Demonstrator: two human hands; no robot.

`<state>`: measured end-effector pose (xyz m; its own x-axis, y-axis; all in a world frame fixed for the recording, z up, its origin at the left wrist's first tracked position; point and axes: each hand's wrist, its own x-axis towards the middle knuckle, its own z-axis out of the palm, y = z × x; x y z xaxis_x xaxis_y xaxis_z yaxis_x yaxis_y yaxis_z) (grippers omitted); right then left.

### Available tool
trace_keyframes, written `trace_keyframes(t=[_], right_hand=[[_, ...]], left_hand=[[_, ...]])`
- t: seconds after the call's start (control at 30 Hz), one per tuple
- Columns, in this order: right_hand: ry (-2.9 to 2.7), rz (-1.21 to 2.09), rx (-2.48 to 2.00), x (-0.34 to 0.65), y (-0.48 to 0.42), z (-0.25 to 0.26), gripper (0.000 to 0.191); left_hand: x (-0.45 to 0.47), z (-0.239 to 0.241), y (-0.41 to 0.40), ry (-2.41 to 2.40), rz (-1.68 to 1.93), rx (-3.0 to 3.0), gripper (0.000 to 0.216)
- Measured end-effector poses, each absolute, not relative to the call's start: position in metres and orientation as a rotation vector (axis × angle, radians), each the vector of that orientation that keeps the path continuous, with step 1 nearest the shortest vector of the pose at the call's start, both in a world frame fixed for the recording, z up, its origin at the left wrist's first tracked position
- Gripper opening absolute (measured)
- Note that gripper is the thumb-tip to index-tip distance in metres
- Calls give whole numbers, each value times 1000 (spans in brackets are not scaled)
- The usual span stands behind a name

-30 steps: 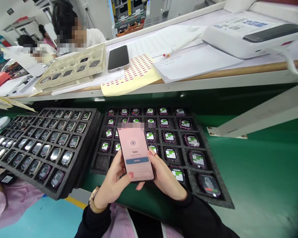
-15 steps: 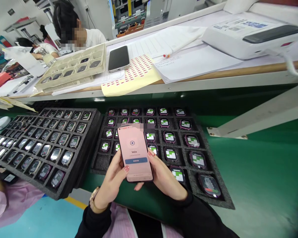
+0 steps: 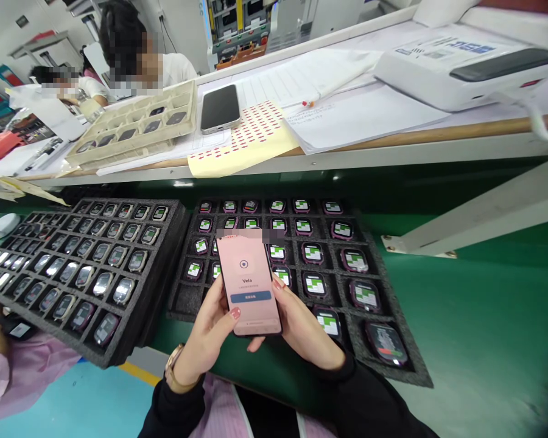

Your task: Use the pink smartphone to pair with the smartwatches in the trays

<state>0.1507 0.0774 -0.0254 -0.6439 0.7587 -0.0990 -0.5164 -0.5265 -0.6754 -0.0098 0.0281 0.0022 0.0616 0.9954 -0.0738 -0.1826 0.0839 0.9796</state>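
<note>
My two hands, the left (image 3: 210,331) and the right (image 3: 301,322), grasp one phone (image 3: 251,319) between them, above the near-left part of a foam tray (image 3: 393,304) and hiding some of its watches (image 3: 364,295); five watches fill that tray's right-hand column. My left thumb lies over the lower left of the pink screen, which reads "Vela" above one blue bar. To the left sits a stack of foam trays (image 3: 139,298), tilted, its many watches too small to count surely. The foam is dark grey, coarse and speckled, cut into square pockets; the watches are rounded squares, mostly purple-rimmed in my tray. Under it spreads a smooth green table (image 3: 475,304). On the white shelf (image 3: 369,147) beyond lie a second phone (image 3: 220,108), a beige moulded tray (image 3: 164,132) with about six dark pieces, a yellow sheet (image 3: 256,146) of red marks, loose papers (image 3: 347,121) and one white plastic device (image 3: 429,85). A pink sleeve (image 3: 31,368) shows near left, over pale blue floor (image 3: 95,395); at least two people work far left.
</note>
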Motion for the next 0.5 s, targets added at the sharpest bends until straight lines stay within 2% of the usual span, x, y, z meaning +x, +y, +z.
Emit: trace_keyframes(t=[0.5], right_hand=[[-795, 2181, -513, 151, 77, -26, 39]], left_hand=[[-12, -4, 25, 1062, 1211, 1017, 60]])
